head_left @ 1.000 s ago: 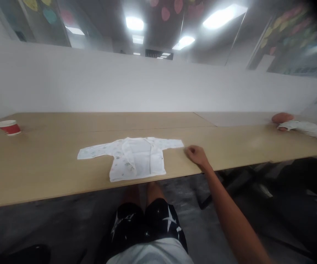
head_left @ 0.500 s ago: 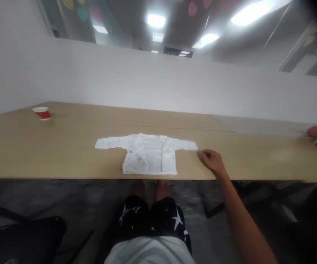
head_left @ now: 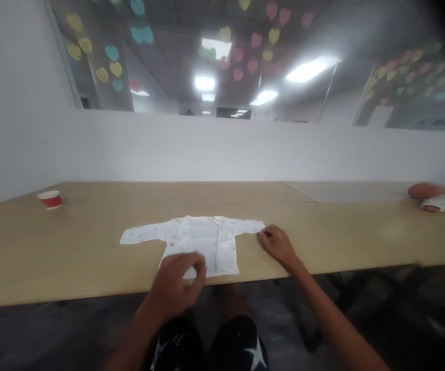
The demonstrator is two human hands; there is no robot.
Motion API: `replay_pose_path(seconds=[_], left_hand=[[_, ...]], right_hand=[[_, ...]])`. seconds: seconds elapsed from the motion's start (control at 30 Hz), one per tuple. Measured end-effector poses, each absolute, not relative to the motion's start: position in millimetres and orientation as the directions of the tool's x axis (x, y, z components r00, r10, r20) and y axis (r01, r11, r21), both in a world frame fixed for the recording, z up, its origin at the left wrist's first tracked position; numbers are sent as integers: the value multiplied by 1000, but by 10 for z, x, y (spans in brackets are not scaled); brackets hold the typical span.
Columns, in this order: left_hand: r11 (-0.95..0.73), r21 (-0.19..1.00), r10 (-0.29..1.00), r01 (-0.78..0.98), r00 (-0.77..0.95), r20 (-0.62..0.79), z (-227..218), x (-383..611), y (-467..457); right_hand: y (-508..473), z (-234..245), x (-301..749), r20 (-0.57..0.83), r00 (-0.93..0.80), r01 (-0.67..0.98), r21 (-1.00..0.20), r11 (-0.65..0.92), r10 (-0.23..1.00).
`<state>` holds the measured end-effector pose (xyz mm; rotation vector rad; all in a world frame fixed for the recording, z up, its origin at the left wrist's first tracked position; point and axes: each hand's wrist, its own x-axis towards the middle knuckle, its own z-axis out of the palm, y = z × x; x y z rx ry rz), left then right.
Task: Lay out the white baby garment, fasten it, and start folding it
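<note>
One red cup apart — left hand at shirt, right hand beside.

Table: shirt mid; cup far L; doll far R, cloth on it. L hand over shirt hem; R hand just beside sleeve end.

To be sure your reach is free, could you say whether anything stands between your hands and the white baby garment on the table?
Nothing visible does. The left hand is over the lower hem of the garment, and the right hand rests on the table beside its sleeve. The red paper cup stands far to the left.
</note>
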<state>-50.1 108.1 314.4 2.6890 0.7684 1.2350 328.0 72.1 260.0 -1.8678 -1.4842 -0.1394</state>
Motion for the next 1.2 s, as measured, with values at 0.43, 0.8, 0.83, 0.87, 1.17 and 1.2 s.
replay_pose_path(seconds=[0.43,0.8,0.83,0.87,1.17,1.2], left_hand=[[-633,334,765,699,498,408,2625,-323,3082],[-621,708,746,335,529,404,2703,-187,3018],[-615,730,738,297,542,401,2721,-180,3002],[-613,744,727,266,559,399,2734,-176,2988],[-719,641,654,269,573,494,2654,-191,3006],[-730,626,644,274,581,497,2645,-199,3013]], right_hand=[[1903,2673,2221,278,292,852,-511,-116,915],[1868,2548,2424,370,311,818,-573,-49,875],[1872,2532,2420,396,300,818,-575,-21,868],[1876,2518,2416,422,290,815,-579,9,859],[1908,2484,2413,487,282,717,-679,155,827],[1910,2489,2413,484,288,711,-686,154,826]])
